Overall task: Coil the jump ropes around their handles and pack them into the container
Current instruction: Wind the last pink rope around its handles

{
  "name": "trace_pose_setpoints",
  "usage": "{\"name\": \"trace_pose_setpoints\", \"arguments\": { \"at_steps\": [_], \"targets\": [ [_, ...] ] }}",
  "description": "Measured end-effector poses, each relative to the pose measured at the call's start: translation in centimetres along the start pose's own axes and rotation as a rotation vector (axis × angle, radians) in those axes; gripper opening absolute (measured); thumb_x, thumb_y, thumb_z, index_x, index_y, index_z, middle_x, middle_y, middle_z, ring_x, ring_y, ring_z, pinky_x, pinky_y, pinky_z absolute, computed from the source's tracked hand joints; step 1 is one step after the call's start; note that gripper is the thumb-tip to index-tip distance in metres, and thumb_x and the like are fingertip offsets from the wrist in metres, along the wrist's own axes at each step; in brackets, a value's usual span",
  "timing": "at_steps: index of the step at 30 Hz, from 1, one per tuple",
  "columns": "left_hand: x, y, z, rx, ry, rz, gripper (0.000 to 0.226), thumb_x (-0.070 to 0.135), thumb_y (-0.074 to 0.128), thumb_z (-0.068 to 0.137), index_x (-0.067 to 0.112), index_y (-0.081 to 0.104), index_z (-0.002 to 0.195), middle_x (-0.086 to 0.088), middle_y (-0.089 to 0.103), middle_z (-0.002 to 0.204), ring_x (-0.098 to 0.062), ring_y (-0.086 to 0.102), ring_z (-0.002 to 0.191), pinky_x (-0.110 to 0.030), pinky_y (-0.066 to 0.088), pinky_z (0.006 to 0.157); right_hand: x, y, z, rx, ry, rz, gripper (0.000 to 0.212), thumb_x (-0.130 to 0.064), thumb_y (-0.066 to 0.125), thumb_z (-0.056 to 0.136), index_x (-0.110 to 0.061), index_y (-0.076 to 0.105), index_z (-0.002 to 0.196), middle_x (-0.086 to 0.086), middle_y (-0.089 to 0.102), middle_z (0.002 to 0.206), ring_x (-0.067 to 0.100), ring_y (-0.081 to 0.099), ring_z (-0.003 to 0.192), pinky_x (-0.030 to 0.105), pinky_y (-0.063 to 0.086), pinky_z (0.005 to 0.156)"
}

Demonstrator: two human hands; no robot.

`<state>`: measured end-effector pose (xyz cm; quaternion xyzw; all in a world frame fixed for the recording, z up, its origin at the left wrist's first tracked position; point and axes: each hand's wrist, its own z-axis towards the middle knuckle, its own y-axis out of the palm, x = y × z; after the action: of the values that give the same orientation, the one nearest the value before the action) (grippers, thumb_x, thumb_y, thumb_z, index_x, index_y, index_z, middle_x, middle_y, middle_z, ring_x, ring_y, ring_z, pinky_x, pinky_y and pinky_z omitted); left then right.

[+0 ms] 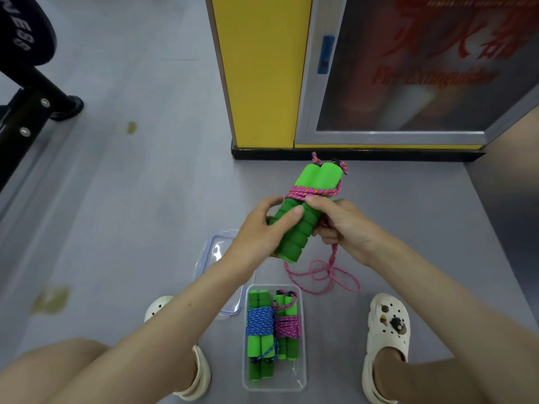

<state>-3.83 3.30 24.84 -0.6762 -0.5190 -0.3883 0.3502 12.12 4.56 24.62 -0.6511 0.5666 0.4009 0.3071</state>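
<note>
Presently, the pair of ribbed green foam handles [303, 217] is held side by side above the grey floor [145, 199], well apart from the clear plastic container [274, 385].

Left hand [259, 228]: fingers and thumb wrapped round the handles' mid-section.

Right hand [344, 225]: thumb against the handles just below the turns, fingers curled on the pink braided rope [312, 194], whose slack drops into loops on the floor.

A few turns sit near the handles' far end.

Judged handling: the foam looks light, soft and grippy, so a firm mid-length squeeze suits. The rope is limp and likely to unwind, so it needs tension close to the last turn.

The container holds a blue-wound bundle [260, 320] and a pink-wound bundle [287, 326], beside the clear lid [214, 253].
</note>
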Motion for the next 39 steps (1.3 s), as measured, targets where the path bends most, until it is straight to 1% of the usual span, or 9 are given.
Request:
{"name": "trace_pose_setpoints", "arguments": {
  "at_steps": [3, 7, 10, 13, 18, 25, 29, 33, 39],
  "targets": [
    [0.5, -0.8, 0.1, -0.124, -0.112, -0.145, 0.047, 0.037, 0.068, 0.083, 0.017, 0.056, 0.123, -0.015, 0.069, 0.109, -0.031, 0.069, 0.090, -0.051, 0.055, 0.085, -0.3, -0.1, -0.3, -0.135, 0.001, -0.012, 0.033, -0.037, 0.053, 0.090, -0.007, 0.054, 0.078, -0.002, 0.045, 0.049, 0.009, 0.026, 0.045, 0.020, 0.022, 0.044],
    [0.9, -0.6, -0.9, -0.384, -0.185, -0.369, 0.044, 0.021, 0.063, 0.081, 0.009, 0.053, 0.123, -0.016, 0.069, 0.096, -0.027, 0.069, 0.082, -0.039, 0.059, 0.070, -0.1, 0.0, -0.4, -0.166, -0.016, -0.052, 0.055, -0.051, 0.062, 0.078, 0.002, 0.060, 0.088, 0.005, 0.041, 0.054, 0.011, 0.034, 0.044, 0.026, 0.027, 0.051],
    [0.8, -0.6, -0.7, -0.359, -0.177, -0.388, 0.037, 0.015, 0.063, 0.085, 0.007, 0.053, 0.120, -0.016, 0.069, 0.094, -0.027, 0.068, 0.080, -0.038, 0.058, 0.066, 0.0, -0.2, -0.3, -0.112, -0.026, -0.107, 0.067, -0.058, 0.060, 0.075, 0.008, 0.063, 0.085, 0.007, 0.048, 0.053, 0.012, 0.034, 0.045, 0.024, 0.028, 0.050],
    [0.8, -0.9, -0.2, -0.255, -0.149, -0.326, 0.036, 0.007, 0.064, 0.086, 0.006, 0.053, 0.121, -0.020, 0.065, 0.097, -0.030, 0.067, 0.074, -0.039, 0.058, 0.060, 0.1, 0.0, -0.5, -0.070, -0.011, -0.158, 0.050, -0.057, 0.055, 0.075, -0.015, 0.063, 0.050, 0.002, 0.050, 0.048, 0.012, 0.030, 0.043, 0.020, 0.025, 0.045],
    [0.4, -0.6, -0.2, -0.176, -0.124, -0.317, 0.035, 0.002, 0.066, 0.085, 0.008, 0.053, 0.117, -0.020, 0.065, 0.097, -0.032, 0.067, 0.074, -0.045, 0.059, 0.064, 0.0, 0.2, -0.3, -0.046, -0.001, -0.249, 0.057, -0.051, 0.052, 0.088, -0.023, 0.063, 0.040, 0.002, 0.049, 0.048, 0.012, 0.027, 0.044, 0.021, 0.022, 0.044],
    [0.7, -1.4, 0.2, -0.124, -0.129, -0.384, 0.035, 0.002, 0.061, 0.088, 0.002, 0.052, 0.122, -0.018, 0.063, 0.093, -0.028, 0.067, 0.070, -0.041, 0.060, 0.062, 0.5, -0.7, 0.0, -0.069, -0.045, -0.316, 0.006, -0.017, 0.062, 0.090, -0.022, 0.066, 0.092, 0.002, 0.059, 0.060, 0.007, 0.042, 0.048, 0.017, 0.034, 0.048],
    [0.8, -1.6, 0.1, -0.116, -0.118, -0.354, 0.036, 0.001, 0.063, 0.087, 0.002, 0.051, 0.121, -0.019, 0.063, 0.093, -0.029, 0.067, 0.072, -0.041, 0.059, 0.061, 0.7, -0.9, 0.1, -0.005, -0.067, -0.348, 0.012, -0.005, 0.063, 0.088, -0.012, 0.068, 0.098, 0.005, 0.063, 0.072, 0.009, 0.055, 0.063, 0.016, 0.047, 0.060],
    [1.0, -1.8, 0.2, -0.105, -0.092, -0.355, 0.032, 0.001, 0.065, 0.085, 0.005, 0.054, 0.115, -0.016, 0.064, 0.089, -0.029, 0.068, 0.072, -0.040, 0.059, 0.060, 0.4, -1.4, 0.0, 0.075, -0.040, -0.376, 0.011, -0.010, 0.060, 0.091, -0.014, 0.070, 0.093, -0.005, 0.061, 0.074, 0.003, 0.050, 0.069, 0.013, 0.039, 0.063],
    [1.1, -1.8, 0.5, -0.047, -0.006, -0.265, 0.042, 0.002, 0.069, 0.082, 0.009, 0.051, 0.120, -0.017, 0.065, 0.095, -0.032, 0.069, 0.076, -0.040, 0.057, 0.060, 0.0, -1.6, 0.5, 0.011, 0.072, -0.007, 0.030, 0.006, 0.040, 0.096, -0.007, 0.062, 0.111, 0.008, 0.052, 0.067, 0.008, 0.040, 0.049, 0.015, 0.036, 0.043]
  ]
}}
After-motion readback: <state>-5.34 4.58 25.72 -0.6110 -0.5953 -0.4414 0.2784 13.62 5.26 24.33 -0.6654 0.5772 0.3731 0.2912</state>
